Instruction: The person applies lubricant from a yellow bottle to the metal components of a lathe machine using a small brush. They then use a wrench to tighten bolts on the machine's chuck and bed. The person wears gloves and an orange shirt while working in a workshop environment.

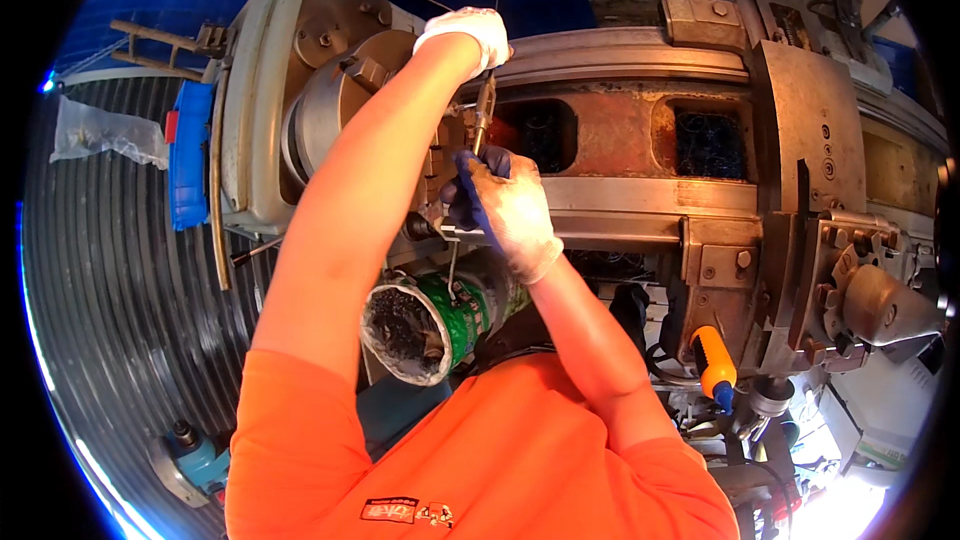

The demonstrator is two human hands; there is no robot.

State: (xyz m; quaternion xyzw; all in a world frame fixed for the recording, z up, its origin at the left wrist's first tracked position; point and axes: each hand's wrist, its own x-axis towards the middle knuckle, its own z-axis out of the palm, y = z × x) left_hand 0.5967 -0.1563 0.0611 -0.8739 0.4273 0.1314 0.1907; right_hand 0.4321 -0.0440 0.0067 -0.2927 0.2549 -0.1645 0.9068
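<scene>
Both my hands wear white knit gloves with dark blue palms. A metal tap wrench (484, 112), thick in its middle with a thin handle, runs between them in front of the lathe chuck (327, 118). On the far side, my left hand (472, 35) is bent round the wrench's upper end; its fingertips are hidden. Nearer to me, my right hand (512, 208) has its fingers closed round the lower handle. The left forearm crosses in front of the chuck and covers part of it. Whatever the wrench's middle meets at the chuck is hard to make out.
Lathe bed rails (620, 195) run rightward to the carriage (805, 120). An orange bottle (712, 360) with a blue tip stands on the carriage's near side. Below the chuck hangs a green-and-white bucket (455, 318). A blue bin (192, 155) is at the headstock's left, above ribbed flooring (110, 290).
</scene>
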